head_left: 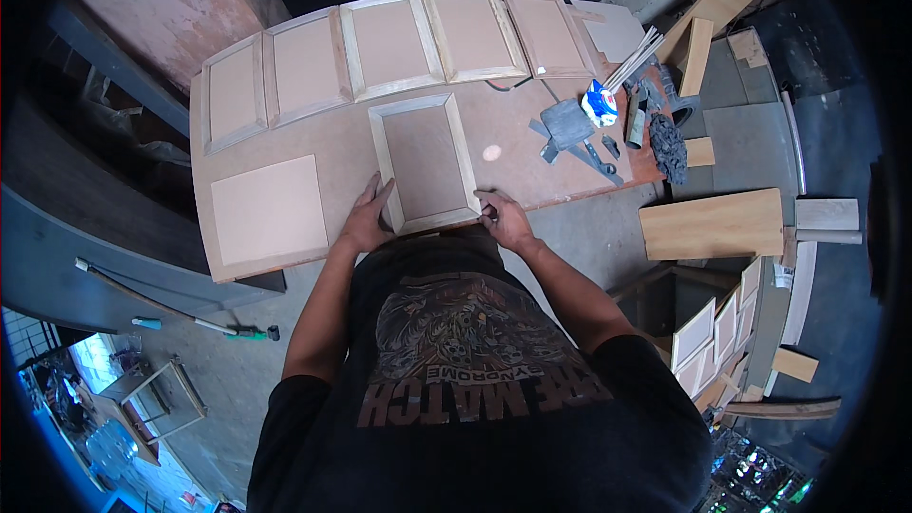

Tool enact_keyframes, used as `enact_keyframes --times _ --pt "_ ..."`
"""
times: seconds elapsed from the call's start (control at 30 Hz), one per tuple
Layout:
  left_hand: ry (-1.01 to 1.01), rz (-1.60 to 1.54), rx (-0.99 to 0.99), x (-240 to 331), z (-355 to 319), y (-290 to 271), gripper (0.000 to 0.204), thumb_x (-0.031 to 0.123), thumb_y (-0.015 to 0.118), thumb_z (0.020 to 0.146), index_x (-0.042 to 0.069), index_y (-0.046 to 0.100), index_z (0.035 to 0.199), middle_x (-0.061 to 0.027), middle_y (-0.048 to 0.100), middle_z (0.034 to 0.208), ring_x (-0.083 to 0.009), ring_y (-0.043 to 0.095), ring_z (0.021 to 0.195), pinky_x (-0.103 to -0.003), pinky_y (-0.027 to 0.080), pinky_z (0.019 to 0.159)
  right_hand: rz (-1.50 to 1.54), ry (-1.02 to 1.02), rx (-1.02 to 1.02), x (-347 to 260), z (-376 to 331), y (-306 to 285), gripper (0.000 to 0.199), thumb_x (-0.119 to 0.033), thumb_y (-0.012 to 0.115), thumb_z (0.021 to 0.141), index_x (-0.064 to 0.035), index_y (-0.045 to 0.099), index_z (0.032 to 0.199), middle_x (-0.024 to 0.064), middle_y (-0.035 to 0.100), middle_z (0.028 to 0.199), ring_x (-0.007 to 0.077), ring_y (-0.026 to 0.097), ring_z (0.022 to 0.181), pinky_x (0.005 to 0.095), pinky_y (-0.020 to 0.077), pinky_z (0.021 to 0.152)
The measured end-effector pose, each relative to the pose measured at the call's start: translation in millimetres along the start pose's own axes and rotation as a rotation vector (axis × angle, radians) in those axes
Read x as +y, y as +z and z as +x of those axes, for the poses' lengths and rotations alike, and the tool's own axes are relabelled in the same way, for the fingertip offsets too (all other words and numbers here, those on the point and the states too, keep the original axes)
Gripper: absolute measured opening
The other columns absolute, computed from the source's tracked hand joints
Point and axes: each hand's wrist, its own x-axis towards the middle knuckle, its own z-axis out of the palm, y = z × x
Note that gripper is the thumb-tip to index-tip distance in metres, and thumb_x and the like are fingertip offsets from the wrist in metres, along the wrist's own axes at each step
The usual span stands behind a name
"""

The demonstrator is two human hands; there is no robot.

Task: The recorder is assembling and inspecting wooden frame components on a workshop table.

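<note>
A rectangular wooden frame [463, 152] lies near the table's front edge, right before my body. Whether a panel fills its middle, I cannot tell. My left hand [366, 216] holds its left side low down, with fingers along the outer edge. At the lower right corner, my right hand [508, 221] grips the frame with bent fingers. Left of it, a thin pale flat panel [269, 209] rests on the table. Several framed panels [392, 43] stand side by side in a row along the table's far edge.
The brown table [532, 166] carries a grey sanding block or plate [567, 123], a blue-and-white container [599, 103], thin sticks [638, 57] and a dark crumpled cloth [668, 147] at right. Boards [712, 225] lie beyond its right end. A hose [157, 301] lies on the floor at left.
</note>
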Motion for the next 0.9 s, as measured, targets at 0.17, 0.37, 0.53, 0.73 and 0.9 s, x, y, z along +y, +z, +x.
enact_keyframes --times 0.17,0.37,0.53,0.73,0.9 --pt "0.000 0.001 0.004 -0.3 0.6 0.3 0.126 0.013 0.095 0.058 0.013 0.033 0.167 -0.0312 0.019 0.172 -0.0453 0.030 0.156 -0.043 0.033 0.128 -0.032 -0.034 -0.002 1.4 0.7 -1.1 0.057 0.008 0.071 0.083 -0.0074 0.065 0.137 0.0128 0.066 0.101 0.0260 0.070 0.088 0.0367 0.0590 0.084" --pt "-0.003 0.010 0.015 -2.3 0.8 1.7 0.122 0.013 0.092 0.061 0.016 0.032 0.168 -0.0255 0.018 0.174 -0.0450 0.034 0.154 -0.043 0.035 0.127 -0.072 -0.008 0.008 -1.2 0.1 1.7 0.054 0.008 0.070 0.084 -0.0063 0.065 0.136 0.0129 0.066 0.101 0.0271 0.070 0.087 0.0370 0.0584 0.083" --pt "-0.029 0.013 0.011 -1.2 -0.7 2.7 0.121 0.012 0.090 0.063 0.018 0.032 0.168 -0.0196 0.016 0.176 -0.0451 0.038 0.151 -0.044 0.036 0.126 -0.037 -0.003 0.002 -2.2 0.2 2.4 0.054 0.005 0.074 0.084 -0.0047 0.066 0.136 0.0134 0.065 0.102 0.0275 0.070 0.088 0.0375 0.0583 0.083" --pt "-0.026 0.004 0.010 -3.2 -1.4 3.7 0.121 0.013 0.091 0.063 0.018 0.032 0.168 -0.0201 0.015 0.177 -0.0472 0.039 0.150 -0.045 0.037 0.125 -0.084 0.011 -0.032 -5.2 1.1 0.4 0.056 0.000 0.077 0.085 -0.0026 0.063 0.139 0.0143 0.065 0.103 0.0269 0.070 0.089 0.0373 0.0579 0.085" --pt "-0.040 -0.016 -0.015 -2.5 -0.8 1.7 0.122 0.014 0.092 0.063 0.018 0.032 0.168 -0.0204 0.015 0.176 -0.0483 0.038 0.150 -0.046 0.036 0.125 -0.077 0.042 0.012 -16.0 4.7 0.2 0.051 -0.013 0.075 0.090 -0.0040 0.063 0.139 0.0174 0.066 0.103 0.0330 0.069 0.091 0.0432 0.0565 0.084"
